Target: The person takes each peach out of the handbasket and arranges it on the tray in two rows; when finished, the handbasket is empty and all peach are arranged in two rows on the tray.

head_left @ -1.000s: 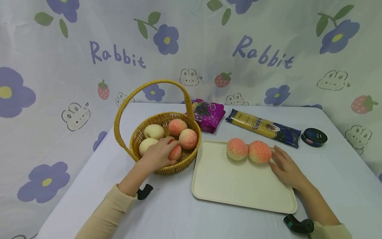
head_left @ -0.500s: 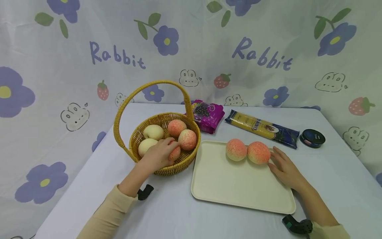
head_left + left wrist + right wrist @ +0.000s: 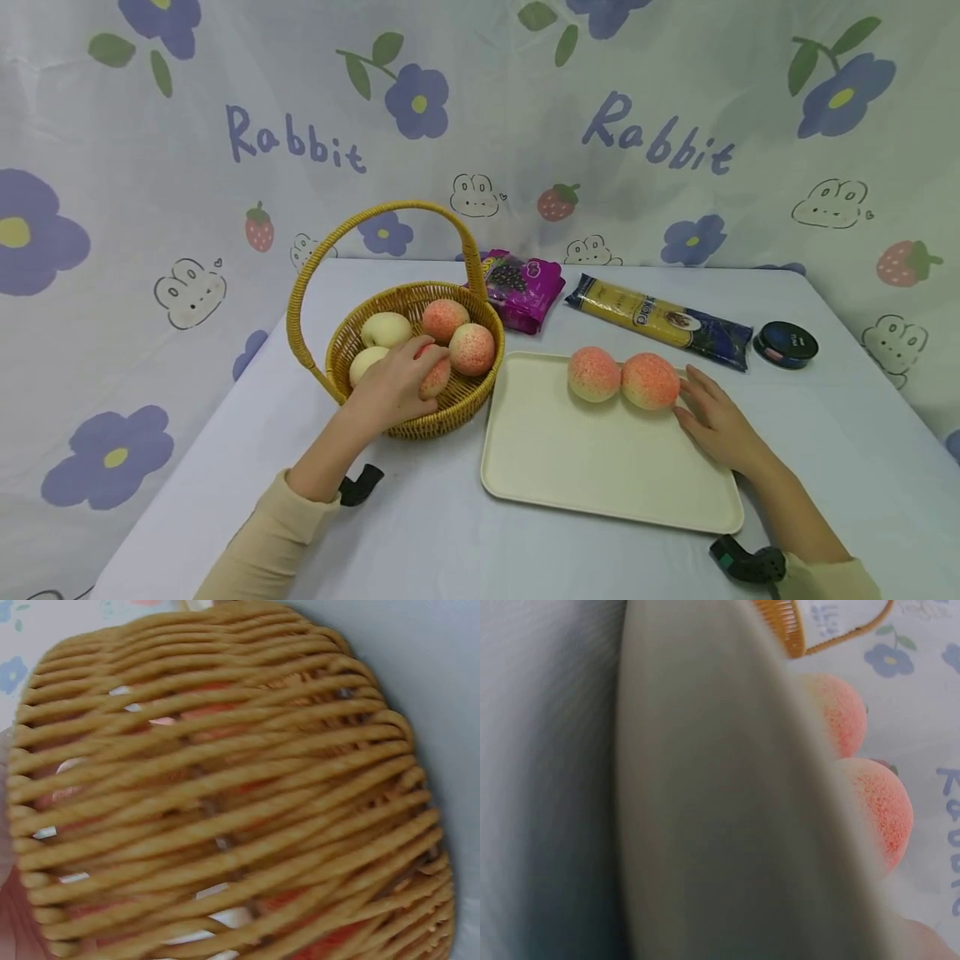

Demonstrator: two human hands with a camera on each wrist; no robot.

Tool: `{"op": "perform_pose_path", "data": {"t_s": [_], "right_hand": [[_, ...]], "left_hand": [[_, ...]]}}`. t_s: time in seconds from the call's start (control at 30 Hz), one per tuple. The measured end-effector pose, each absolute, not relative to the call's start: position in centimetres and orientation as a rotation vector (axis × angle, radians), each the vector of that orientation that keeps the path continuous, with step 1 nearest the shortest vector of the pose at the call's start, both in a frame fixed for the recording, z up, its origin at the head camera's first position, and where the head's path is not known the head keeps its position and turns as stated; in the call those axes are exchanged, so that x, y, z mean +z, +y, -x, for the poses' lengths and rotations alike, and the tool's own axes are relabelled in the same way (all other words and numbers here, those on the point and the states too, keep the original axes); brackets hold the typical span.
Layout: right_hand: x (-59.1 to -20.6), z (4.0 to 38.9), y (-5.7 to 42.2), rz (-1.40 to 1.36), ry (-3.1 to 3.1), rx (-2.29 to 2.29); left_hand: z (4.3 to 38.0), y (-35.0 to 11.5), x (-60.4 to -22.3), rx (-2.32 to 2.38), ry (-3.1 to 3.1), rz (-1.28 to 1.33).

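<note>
In the head view my left hand [image 3: 396, 385] reaches into a woven basket [image 3: 427, 427] with an arched handle, fingers curled over a peach [image 3: 437, 375] that they partly hide. Also in the basket lie a pink peach [image 3: 446, 320], a speckled peach [image 3: 472, 350] and two pale yellow fruits [image 3: 386, 330]. My right hand [image 3: 723, 425] lies over the right edge of a cream tray [image 3: 600, 467]. Its loosely bent fingers are at the side of a peach [image 3: 651, 382]; contact is hard to tell. Another peach [image 3: 594, 374] sits left of that one. Basket weave [image 3: 225, 787] fills the left wrist view.
Behind the tray lie a purple grape-print packet [image 3: 522, 292], a long yellow and blue packet [image 3: 660, 322] and a round dark tin [image 3: 785, 344]. A printed cloth [image 3: 480, 100] hangs at the back of the white table [image 3: 420, 533].
My left hand and the peach under its fingers have shifted slightly up and left within the basket. My right hand and the tray's peaches stay put.
</note>
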State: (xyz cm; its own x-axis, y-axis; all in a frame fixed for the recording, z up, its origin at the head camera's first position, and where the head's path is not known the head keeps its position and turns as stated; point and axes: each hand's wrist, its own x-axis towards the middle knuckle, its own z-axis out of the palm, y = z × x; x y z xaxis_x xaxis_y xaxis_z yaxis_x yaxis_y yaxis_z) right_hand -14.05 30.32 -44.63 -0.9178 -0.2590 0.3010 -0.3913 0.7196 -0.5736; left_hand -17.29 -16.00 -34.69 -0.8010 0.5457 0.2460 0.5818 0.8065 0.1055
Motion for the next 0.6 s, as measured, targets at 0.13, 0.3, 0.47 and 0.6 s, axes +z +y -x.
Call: {"op": "perform_pose_path", "data": {"t_s": [0.13,0.3,0.47,0.6], "right_hand": [[-44.7,14.0,30.3,-0.515,-2.735,0.977],[-44.8,14.0,30.5,-0.515,-2.747,0.958],[-44.6,14.1,30.5,-0.522,-2.734,0.96],[-44.5,14.1,30.3,-0.514,-2.735,0.965]], "left_hand": [[16.7,-15.4,-34.1,-0.253,-2.736,0.862],[16.2,-14.2,-33.2,-0.246,-2.637,0.86],[15.8,-12.7,-32.2,-0.267,-2.547,0.918],[15.4,-11.4,-31.6,-0.305,-2.513,0.966]]}}
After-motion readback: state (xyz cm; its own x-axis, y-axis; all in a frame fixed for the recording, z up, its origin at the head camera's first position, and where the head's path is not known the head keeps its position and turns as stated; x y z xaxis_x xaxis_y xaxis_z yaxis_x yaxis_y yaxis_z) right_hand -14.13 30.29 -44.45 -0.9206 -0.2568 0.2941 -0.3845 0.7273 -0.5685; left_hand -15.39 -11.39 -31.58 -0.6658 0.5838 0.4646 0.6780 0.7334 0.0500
